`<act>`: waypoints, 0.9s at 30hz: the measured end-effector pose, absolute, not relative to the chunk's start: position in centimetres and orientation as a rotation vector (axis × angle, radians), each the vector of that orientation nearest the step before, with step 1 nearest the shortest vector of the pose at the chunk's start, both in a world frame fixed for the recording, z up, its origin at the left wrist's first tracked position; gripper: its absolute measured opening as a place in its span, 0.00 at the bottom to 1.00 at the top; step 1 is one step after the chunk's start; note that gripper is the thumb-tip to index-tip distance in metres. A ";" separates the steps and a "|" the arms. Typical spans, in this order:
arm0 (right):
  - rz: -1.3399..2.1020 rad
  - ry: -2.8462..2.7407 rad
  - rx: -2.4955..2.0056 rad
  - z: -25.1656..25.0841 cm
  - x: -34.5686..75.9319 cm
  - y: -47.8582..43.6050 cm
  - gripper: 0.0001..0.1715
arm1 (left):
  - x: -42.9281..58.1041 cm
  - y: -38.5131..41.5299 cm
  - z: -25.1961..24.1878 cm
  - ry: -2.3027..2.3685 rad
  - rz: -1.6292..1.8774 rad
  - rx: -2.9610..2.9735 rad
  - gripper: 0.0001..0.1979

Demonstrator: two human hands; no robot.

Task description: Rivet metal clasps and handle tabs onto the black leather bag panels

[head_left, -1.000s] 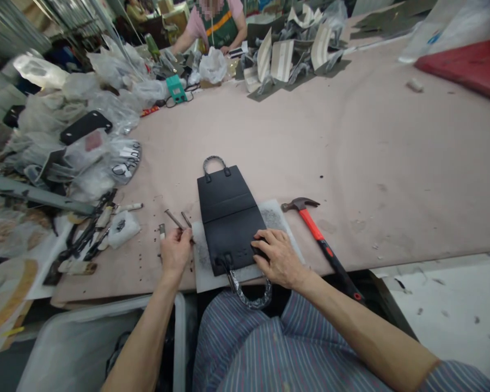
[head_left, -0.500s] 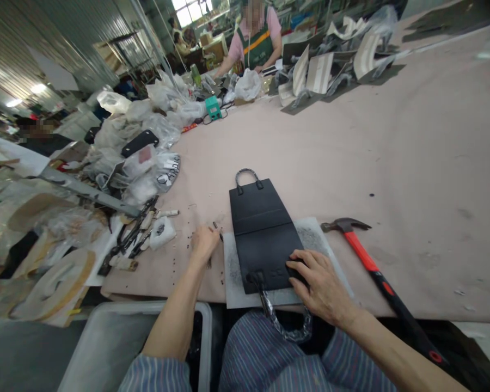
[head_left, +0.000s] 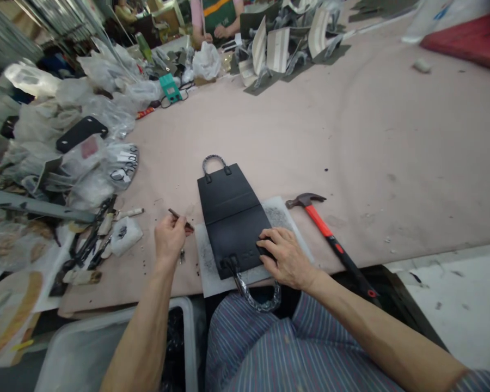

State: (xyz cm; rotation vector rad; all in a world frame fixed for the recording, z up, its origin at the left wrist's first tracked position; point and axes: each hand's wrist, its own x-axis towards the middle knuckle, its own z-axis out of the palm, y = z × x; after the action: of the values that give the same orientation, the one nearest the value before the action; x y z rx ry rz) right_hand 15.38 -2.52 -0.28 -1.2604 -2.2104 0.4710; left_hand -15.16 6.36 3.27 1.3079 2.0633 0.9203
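Observation:
A black leather bag piece lies flat, with a plastic-wrapped handle at its far end. A second wrapped handle hangs over the near edge of the table. My right hand lies on the near right part of the piece, fingers bent around a black end of this near handle, which they partly hide. Left of the piece, my left hand is closed on a thin dark metal rod, held slanting just above the table. Under the bag piece lies a white speckled slab.
A claw hammer with a red and black handle lies to the right. Several hand tools and a white plastic pouch lie left, near plastic bags. Below stands a plastic bin. A co-worker stands across the table.
The view has swung right and down. My left hand has lifted the rod from beside the slab and moved a little away from the bag piece. The right hand stays on the piece.

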 end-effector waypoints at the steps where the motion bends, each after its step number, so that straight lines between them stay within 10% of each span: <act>1: 0.469 -2.205 -1.256 -0.3 15.4 -2.5 0.15 | -14.0 4.9 3.6 1.917 1.074 1.254 0.12; 27: 0.455 -2.226 -1.270 0.0 15.6 -2.4 0.14 | -4.7 -3.7 -1.1 1.534 1.168 1.666 0.07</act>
State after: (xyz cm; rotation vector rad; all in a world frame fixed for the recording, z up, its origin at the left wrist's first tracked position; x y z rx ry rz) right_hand 15.59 -2.42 -0.03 -1.2702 -2.2264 0.4551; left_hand -4.70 -3.67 -1.08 1.6664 1.5343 1.1683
